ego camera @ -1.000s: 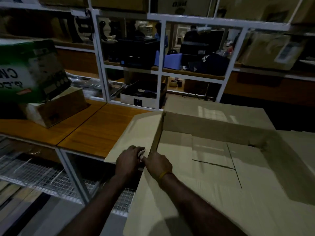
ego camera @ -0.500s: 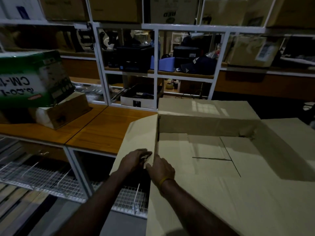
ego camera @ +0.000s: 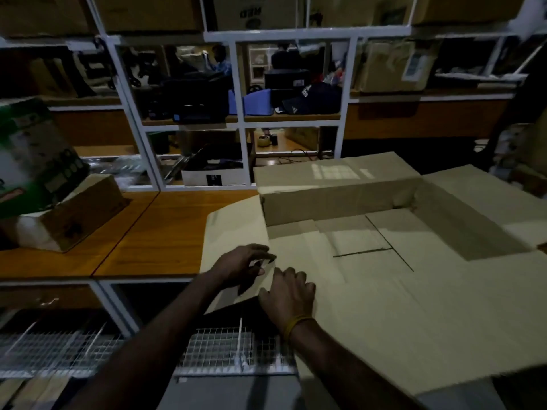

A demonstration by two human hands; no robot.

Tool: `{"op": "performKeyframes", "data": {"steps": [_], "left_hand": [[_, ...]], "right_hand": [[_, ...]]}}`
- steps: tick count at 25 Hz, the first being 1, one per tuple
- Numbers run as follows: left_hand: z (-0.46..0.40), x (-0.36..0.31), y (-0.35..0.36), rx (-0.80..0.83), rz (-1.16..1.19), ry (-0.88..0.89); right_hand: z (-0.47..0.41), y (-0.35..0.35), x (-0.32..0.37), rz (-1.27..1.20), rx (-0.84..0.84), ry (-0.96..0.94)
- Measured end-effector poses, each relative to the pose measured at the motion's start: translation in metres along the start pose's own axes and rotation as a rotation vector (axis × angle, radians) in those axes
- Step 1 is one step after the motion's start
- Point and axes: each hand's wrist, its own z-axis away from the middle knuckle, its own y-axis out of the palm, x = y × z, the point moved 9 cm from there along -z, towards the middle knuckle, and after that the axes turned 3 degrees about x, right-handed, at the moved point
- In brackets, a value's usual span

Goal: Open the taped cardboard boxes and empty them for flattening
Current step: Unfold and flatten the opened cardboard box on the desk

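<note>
Head view looks down on a large open cardboard box (ego camera: 370, 232), its mouth facing up, its long axis running left to right, its far side toward the white metal shelving (ego camera: 239, 113). All four flaps are folded outward; the near flap spreads wide toward the camera. The box rests on the right end of a wooden table (ego camera: 159, 232) and overhangs its near edge. At the box's near-left corner, the left hand (ego camera: 242, 264) hovers with fingers loosely curled over the left flap, gripping nothing clearly. The right hand (ego camera: 288, 294) lies just beside it, knuckles up on the near flap; whether it pinches the edge I cannot tell. Left of the box lies a tilted green carton (ego camera: 32, 155). The room is dim.
</note>
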Motion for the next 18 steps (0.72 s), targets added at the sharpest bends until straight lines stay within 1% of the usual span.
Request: {"op": "performKeyframes", "data": {"steps": [4, 6, 8, 11, 14, 16, 18], "left_hand": [[-0.032, 0.025, -0.005, 0.136, 0.006, 0.169], [-0.045, 0.035, -0.005, 0.198, -0.011, 0.267], [-0.058, 0.044, -0.007, 0.269, -0.025, 0.324], [-0.078, 0.054, -0.010, 0.367, -0.104, 0.365], [-0.102, 0.065, -0.015, 0.408, -0.236, 0.350], [-0.119, 0.079, -0.019, 0.400, -0.303, 0.338], [-0.132, 0.094, -0.025, 0.358, -0.290, 0.318]], "right_hand": [[-0.017, 0.010, 0.027, -0.003, -0.047, 0.139], [-0.027, 0.025, 0.044, -0.017, -0.018, 0.236], [-0.033, 0.038, 0.053, -0.008, 0.007, 0.337], [-0.038, 0.041, 0.051, -0.018, -0.014, 0.462], [-0.036, 0.039, 0.047, 0.035, -0.042, 0.520], [-0.030, 0.040, 0.046, 0.075, -0.066, 0.558], [-0.023, 0.042, 0.043, 0.100, -0.094, 0.587]]}}
